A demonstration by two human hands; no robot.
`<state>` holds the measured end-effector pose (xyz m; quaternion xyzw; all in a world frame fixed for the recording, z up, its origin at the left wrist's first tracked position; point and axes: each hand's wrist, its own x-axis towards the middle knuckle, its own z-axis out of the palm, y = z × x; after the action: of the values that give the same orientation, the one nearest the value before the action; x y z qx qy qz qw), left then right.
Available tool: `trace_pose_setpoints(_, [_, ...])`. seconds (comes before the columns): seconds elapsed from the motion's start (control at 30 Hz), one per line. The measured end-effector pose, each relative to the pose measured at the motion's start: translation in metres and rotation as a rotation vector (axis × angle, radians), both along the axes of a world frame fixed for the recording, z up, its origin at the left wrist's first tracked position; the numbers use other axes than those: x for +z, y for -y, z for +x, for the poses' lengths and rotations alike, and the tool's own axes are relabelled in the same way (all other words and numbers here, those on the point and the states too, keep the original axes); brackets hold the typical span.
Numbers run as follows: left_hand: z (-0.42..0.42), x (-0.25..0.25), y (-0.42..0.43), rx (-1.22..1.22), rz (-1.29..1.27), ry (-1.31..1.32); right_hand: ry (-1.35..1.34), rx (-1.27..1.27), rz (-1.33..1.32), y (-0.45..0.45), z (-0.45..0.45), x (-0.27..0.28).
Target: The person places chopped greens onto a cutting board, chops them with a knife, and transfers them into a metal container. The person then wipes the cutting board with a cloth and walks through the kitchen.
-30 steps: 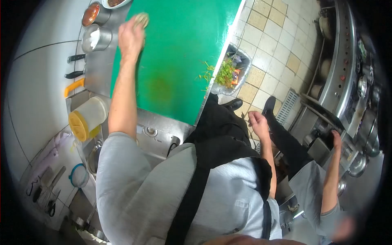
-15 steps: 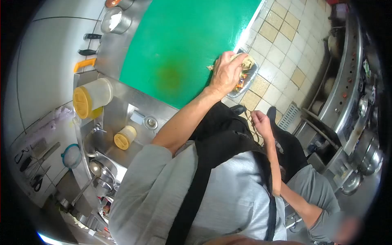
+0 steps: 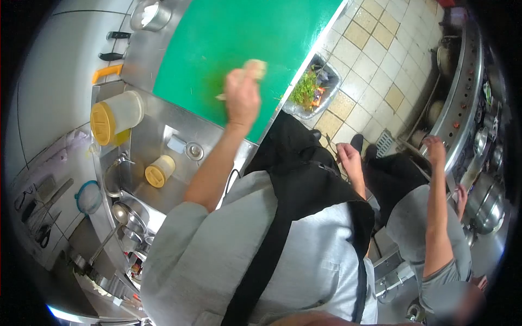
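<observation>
Two bare hands of the wearer in view. Left hand (image 3: 243,98): palm down over the green board (image 3: 234,32), fingers bent and gripping a crumpled pale cloth (image 3: 254,69). Cloth position: main part projects past the fingers on the side away from the wearer; a small pale piece shows at the hand's left side, though its join to the cloth is hidden. Cloth and hand sit over the board's near part, inward from the near right corner. Yellow-brown stain (image 3: 217,81) on the board, just left of the hand.

Right hand (image 3: 348,155): low beside the black apron (image 3: 318,190), apart from the board, fingers bent; cannot tell whether they pinch anything.

Lined bin (image 3: 328,99) below the board's right edge, holding leafy greens (image 3: 304,91) and orange scraps (image 3: 317,98). Sink (image 3: 144,127) adjoins the near edge; a small yellow-lidded tub (image 3: 160,171) lies in it, with a larger yellow-lidded jar (image 3: 117,115) at its left side. Metal pot (image 3: 157,17) left of the board; two black-handled knives (image 3: 115,45) and an orange handle (image 3: 107,73) along the wall. Co-worker (image 3: 429,217) at right, one hand (image 3: 434,148) near the stove front (image 3: 454,127).
</observation>
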<state>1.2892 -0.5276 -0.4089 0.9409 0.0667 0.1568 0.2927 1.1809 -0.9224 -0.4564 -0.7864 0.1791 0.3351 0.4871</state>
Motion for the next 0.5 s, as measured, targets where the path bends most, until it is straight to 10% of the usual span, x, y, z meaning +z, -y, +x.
trace_pose_setpoints(0.13, [0.03, 0.018, 0.075, -0.262, -0.121, 0.051, 0.058, 0.048, 0.006, 0.001, -0.003, -0.01])
trace_pose_setpoints(0.5, [0.094, 0.021, 0.087, -0.536, 0.621, -0.107, 0.077, 0.039, -0.027, 0.011, 0.011, 0.031])
